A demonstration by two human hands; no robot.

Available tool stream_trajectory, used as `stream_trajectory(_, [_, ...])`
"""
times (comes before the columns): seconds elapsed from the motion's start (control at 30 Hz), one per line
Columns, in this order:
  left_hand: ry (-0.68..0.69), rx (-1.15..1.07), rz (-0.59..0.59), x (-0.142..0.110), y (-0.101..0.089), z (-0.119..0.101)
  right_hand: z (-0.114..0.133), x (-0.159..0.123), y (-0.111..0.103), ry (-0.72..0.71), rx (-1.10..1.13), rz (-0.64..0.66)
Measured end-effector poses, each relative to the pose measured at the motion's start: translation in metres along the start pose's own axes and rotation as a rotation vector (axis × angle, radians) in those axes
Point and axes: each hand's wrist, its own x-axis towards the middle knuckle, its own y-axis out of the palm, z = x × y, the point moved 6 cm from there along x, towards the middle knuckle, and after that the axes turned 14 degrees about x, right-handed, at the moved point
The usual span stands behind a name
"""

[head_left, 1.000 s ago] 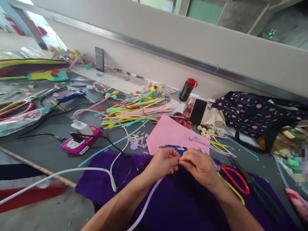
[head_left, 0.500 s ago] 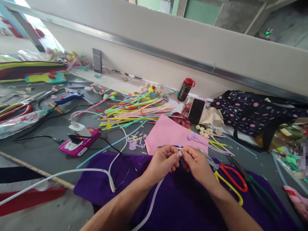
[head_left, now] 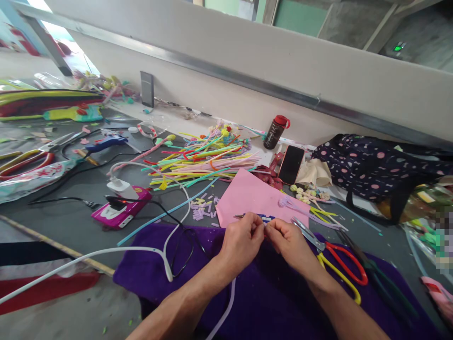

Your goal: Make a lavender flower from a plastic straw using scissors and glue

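Observation:
My left hand [head_left: 243, 238] and my right hand [head_left: 288, 240] meet over the purple cloth [head_left: 276, 293], fingertips pinched together. Between them is a small pale lilac piece [head_left: 264, 225], mostly hidden by the fingers. From under my left wrist a pale lilac strip [head_left: 227, 307] hangs down the cloth; whether it joins the pinched piece cannot be seen. Just behind the fingertips a dark blue pen-like tool [head_left: 264, 217] lies on the pink sheet [head_left: 244, 196]. Scissors [head_left: 320, 245] with red and yellow handles rest beside my right hand.
A bundle of coloured chenille stems [head_left: 208, 163] and cut lilac bits [head_left: 201, 210] lie behind. On the left are a magenta power adapter [head_left: 122, 208] and a white cable [head_left: 106, 252]. Dark green-handled pliers [head_left: 385, 283], a phone [head_left: 291, 164], a bottle [head_left: 275, 133] and a patterned bag [head_left: 375, 174] are rightward.
The fingers have closed further over the lilac piece, so less of it shows. My left hand has turned slightly, its knuckles more upward. The whole view has shifted a little.

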Motion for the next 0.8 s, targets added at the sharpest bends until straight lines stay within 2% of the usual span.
stream_trajectory(0.2, [0.364,0.479,-0.160,-0.007,-0.006,-0.021,-0.010,0.001,0.002,0.081,0.145,0.018])
stream_trajectory(0.33, [0.517,0.570,-0.197,-0.011,-0.009,-0.028,-0.009,0.000,0.003,0.123,0.243,0.033])
stream_trajectory(0.57, [0.619,0.511,-0.219,-0.015,-0.016,-0.031,-0.002,-0.003,0.003,0.192,0.315,0.075])
stream_trajectory(0.8, [0.638,0.647,-0.222,-0.015,-0.010,-0.036,-0.008,-0.002,0.005,0.249,0.396,0.056])
